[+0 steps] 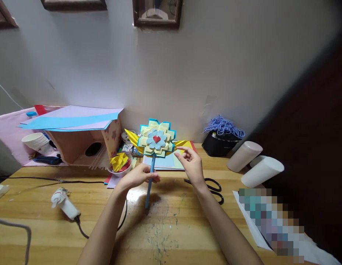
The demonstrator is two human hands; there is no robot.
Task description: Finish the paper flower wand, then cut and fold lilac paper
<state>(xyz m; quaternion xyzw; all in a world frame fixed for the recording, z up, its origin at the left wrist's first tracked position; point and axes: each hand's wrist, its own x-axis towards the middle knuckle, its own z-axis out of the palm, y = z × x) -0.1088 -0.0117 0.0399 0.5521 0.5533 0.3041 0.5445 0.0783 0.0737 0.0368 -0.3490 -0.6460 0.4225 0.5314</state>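
My left hand (143,175) is closed around the blue stem of a paper flower (157,139), holding it nearly upright above the table. Layered pale yellow and light blue petals with darker blue edges surround a red heart at its centre. Folded yellow paper pieces, like wings or leaves, stick out on both sides behind the bloom. At the tip of the right yellow piece is my right hand (190,162), thumb and forefinger a little apart and the other fingers curled. Whether its fingertips touch the paper I cannot tell.
Black-handled scissors (215,189) lie right of centre. A white glue gun (64,204) with a black cord lies left. Behind stand a tub of folded paper (120,164), a box topped with coloured sheets (74,116), a black holder with blue yarn (219,143) and white rolls (261,171).
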